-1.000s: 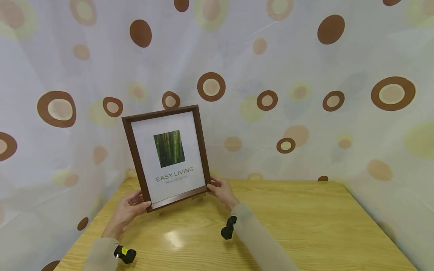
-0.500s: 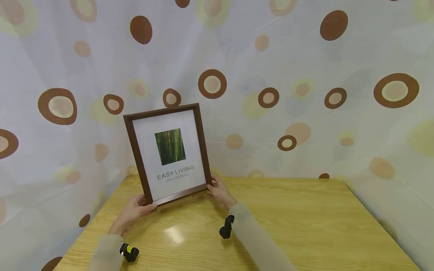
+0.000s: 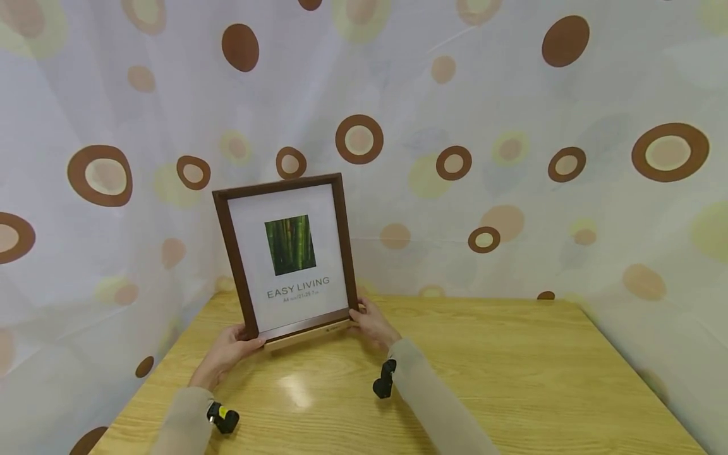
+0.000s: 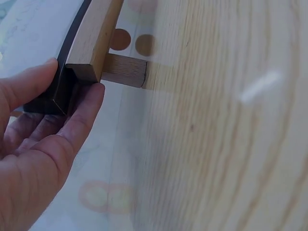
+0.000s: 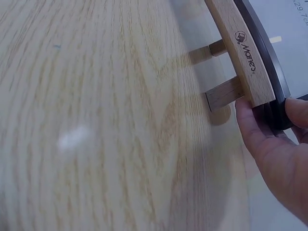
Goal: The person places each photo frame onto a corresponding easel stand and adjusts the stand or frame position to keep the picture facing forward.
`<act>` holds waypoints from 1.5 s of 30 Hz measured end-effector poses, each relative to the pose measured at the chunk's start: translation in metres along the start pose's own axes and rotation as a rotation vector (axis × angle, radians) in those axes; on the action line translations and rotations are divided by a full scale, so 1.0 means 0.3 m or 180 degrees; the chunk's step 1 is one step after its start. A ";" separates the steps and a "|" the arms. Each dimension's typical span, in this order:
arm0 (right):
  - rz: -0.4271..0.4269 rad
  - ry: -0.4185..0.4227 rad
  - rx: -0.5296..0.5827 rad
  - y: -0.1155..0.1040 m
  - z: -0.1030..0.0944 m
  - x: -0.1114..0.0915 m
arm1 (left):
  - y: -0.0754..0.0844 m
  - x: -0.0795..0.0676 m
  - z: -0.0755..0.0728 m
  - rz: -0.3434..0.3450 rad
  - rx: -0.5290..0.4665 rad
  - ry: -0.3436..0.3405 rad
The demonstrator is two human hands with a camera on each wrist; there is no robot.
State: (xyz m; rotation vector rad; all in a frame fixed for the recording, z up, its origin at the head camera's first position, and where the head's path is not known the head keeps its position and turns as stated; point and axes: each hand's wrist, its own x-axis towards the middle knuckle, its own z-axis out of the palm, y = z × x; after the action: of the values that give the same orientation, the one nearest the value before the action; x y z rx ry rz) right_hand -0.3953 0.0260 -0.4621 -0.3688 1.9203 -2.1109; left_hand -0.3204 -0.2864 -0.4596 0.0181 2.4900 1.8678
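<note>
A dark brown picture frame leans back at the left of the table, tilted sideways with its right side higher. Behind its glass is a white sheet reading "EASY LIVING" with a green bamboo picture. My left hand grips the lower left corner, thumb on the front. At the lower right corner, my right hand holds it the same way. A pale wooden easel ledge, lettered "Maries", runs along the frame's bottom edge. Wooden easel feet stick out below it. One left fingertip reaches the ledge's end.
The wood-grain table stretches to the right and front of the frame. A white curtain with brown and pale dots hangs behind it and along both sides. A black wrist camera sits on the left sleeve, another camera on the right.
The frame's lower left corner has risen a little and its sideways tilt has lessened. More of the pale ledge shows under the bottom edge. Both hands keep their grip; the view has shifted slightly.
</note>
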 end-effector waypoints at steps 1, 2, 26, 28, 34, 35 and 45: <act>-0.0006 0.0006 0.0003 -0.002 -0.002 0.002 | 0.002 0.003 0.002 -0.0002 -0.0032 0.0000; -0.0002 0.0024 -0.0005 -0.005 -0.005 0.004 | 0.003 0.007 0.005 0.0000 -0.0056 -0.0002; -0.0098 0.0202 -0.0621 -0.043 -0.067 -0.053 | 0.010 0.029 0.036 0.0199 -0.0026 -0.0017; -0.0123 0.0196 -0.0589 -0.040 -0.073 -0.059 | 0.011 0.028 0.044 0.0197 -0.0038 0.0005; -0.0134 0.0201 -0.0490 -0.027 -0.096 -0.073 | 0.017 0.020 0.079 0.0179 -0.0282 0.0111; -0.0141 0.0192 -0.0478 -0.027 -0.099 -0.077 | 0.018 0.017 0.087 0.0177 -0.0332 0.0127; -0.0206 0.0295 -0.0586 -0.029 -0.163 -0.112 | 0.028 0.037 0.171 0.0286 -0.0739 0.0140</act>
State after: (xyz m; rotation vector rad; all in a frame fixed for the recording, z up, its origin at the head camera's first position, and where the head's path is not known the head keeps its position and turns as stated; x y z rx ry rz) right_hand -0.3818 0.0841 -0.4583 -0.3808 2.1922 -2.0288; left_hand -0.3301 -0.2344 -0.4660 0.0859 2.3185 2.2046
